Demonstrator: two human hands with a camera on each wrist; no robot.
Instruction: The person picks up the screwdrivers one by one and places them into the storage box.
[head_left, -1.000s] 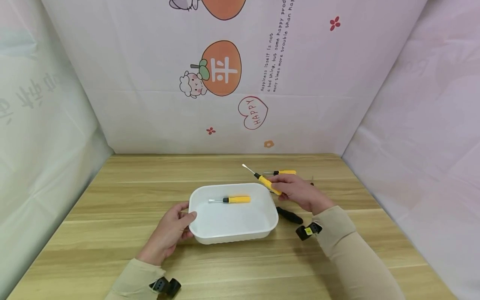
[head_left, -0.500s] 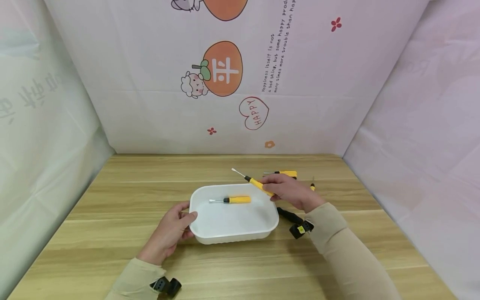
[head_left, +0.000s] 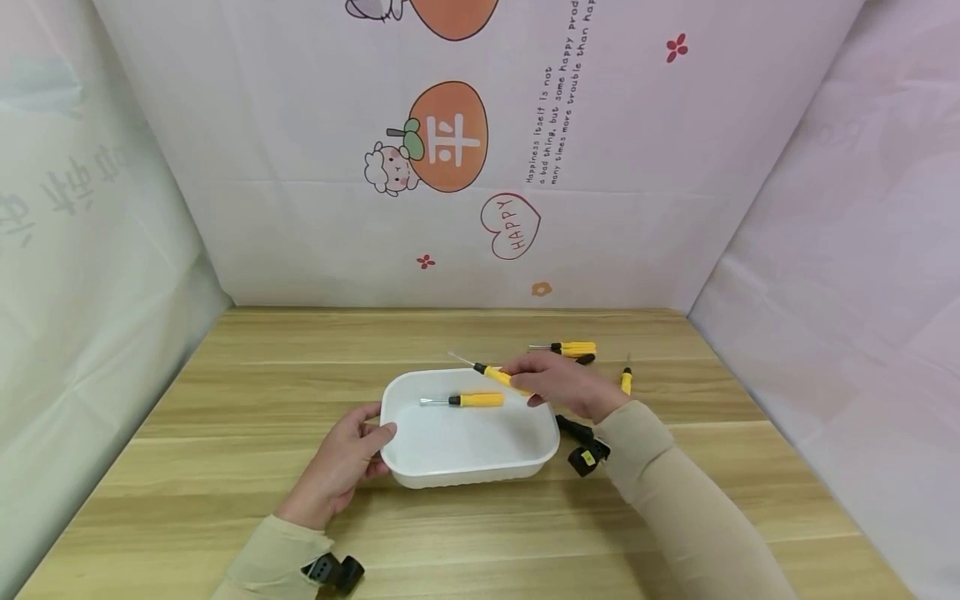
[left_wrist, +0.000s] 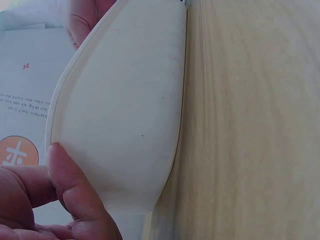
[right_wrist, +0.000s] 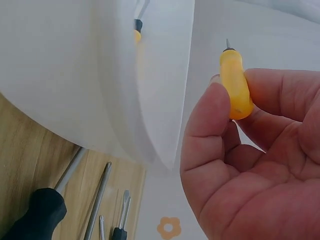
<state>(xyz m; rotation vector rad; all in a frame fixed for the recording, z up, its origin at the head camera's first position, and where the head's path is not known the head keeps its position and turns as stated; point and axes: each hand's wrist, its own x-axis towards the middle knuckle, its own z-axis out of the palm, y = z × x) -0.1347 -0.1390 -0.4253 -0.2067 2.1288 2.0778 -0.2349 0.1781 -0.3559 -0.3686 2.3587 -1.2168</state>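
A white plastic bin (head_left: pixel 465 446) rests on the wooden table, and my left hand (head_left: pixel 341 462) grips its left rim with the thumb on the edge. Inside it, near the back wall, lies a yellow-handled screwdriver (head_left: pixel 480 400). My right hand (head_left: pixel 562 385) pinches a second yellow-handled screwdriver (right_wrist: pixel 235 87) by its handle, above the bin's back right corner. That screwdriver's shaft points left and towards the back. In the left wrist view the thumb presses the bin's outer wall (left_wrist: pixel 120 110); part of the right hand shows beyond the rim.
Right of the bin lies a black-handled screwdriver (head_left: pixel 573 428), partly hidden by the right wrist camera (head_left: pixel 588 457). Behind the right hand are another yellow-handled screwdriver (head_left: pixel 577 347) and a black handle (head_left: pixel 586 360). A small yellow-handled tool (head_left: pixel 626 382) lies farther right. Cloth walls (head_left: pixel 315 233) enclose the table.
My right hand has moved left with the screwdriver, from beside the bin's back right corner to over it. My left hand and the bin stay put.
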